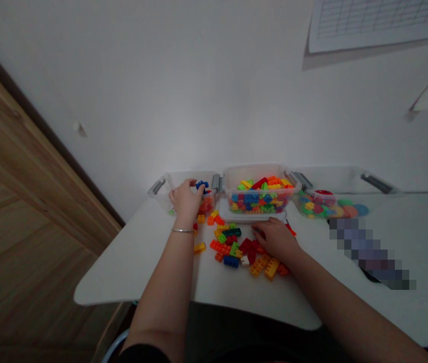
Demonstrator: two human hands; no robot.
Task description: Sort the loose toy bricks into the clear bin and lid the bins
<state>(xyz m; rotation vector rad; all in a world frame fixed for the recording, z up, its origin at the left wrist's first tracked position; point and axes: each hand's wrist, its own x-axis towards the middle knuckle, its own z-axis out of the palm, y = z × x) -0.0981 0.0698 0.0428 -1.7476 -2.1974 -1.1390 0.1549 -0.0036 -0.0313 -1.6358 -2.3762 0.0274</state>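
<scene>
My left hand (186, 199) is over the left clear plastic box (161, 194), its fingers closed on a blue toy brick (201, 185) at the inner side of the box. Red and orange pieces show through that box's wall. My right hand (277, 238) is low over the right part of a pile of toy bricks (232, 248) on the table. Its fingers are curled inward, and whatever is between them is hidden. Red bricks (249, 247) lie just below its fingertips, and yellow-orange bricks (271, 268) lie nearer to me.
A middle clear box (261, 191) full of mixed bricks stands on a white lid (232, 217). To its right, another clear box (344, 176) holds round coloured pieces (346, 207). A blurred-out flat object (368, 252) lies on the white table (123, 269). The wall rises directly behind.
</scene>
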